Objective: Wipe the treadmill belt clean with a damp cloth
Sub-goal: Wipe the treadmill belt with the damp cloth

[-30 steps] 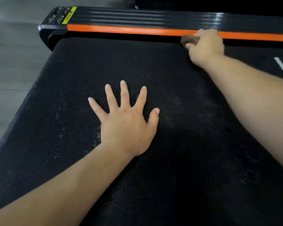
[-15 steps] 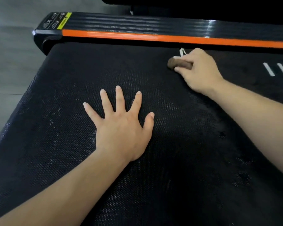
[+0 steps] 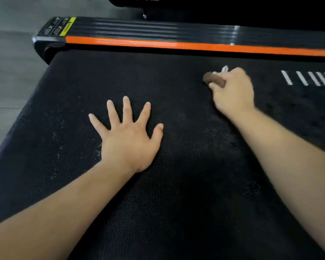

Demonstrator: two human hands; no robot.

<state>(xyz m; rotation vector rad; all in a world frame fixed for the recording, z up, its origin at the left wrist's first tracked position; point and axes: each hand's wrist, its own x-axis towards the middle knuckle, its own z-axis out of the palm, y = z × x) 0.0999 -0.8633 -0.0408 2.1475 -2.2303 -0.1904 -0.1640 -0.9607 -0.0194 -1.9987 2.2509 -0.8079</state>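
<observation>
The black textured treadmill belt (image 3: 176, 203) lies under both hands and takes up most of the view, with pale dusty flecks to the left of the left hand and darker patches below and to the right of the right hand. Beyond the fingertips of both hands runs the black ribbed side rail (image 3: 158, 30), edged with an orange stripe (image 3: 176, 45) on the side nearest the hands. Grey floor (image 3: 9, 81) shows well off to the left of the left hand.

The left hand (image 3: 129, 139) lies flat on the belt, palm down, fingers and thumb spread wide, holding nothing. The right hand (image 3: 233, 91) (slightly blurred) is farther up the belt, near the orange stripe but apart from it, fingers curled round a brown cloth (image 3: 213, 78). The cloth sticks out of the fist on the thumb side, touching the belt, and a small white tag (image 3: 223, 69) pokes out above the knuckles.

White printed bars (image 3: 308, 78) mark the belt to the right of the right hand. A yellow label (image 3: 68, 26) sits on the rail's end, beyond and left of the left hand.
</observation>
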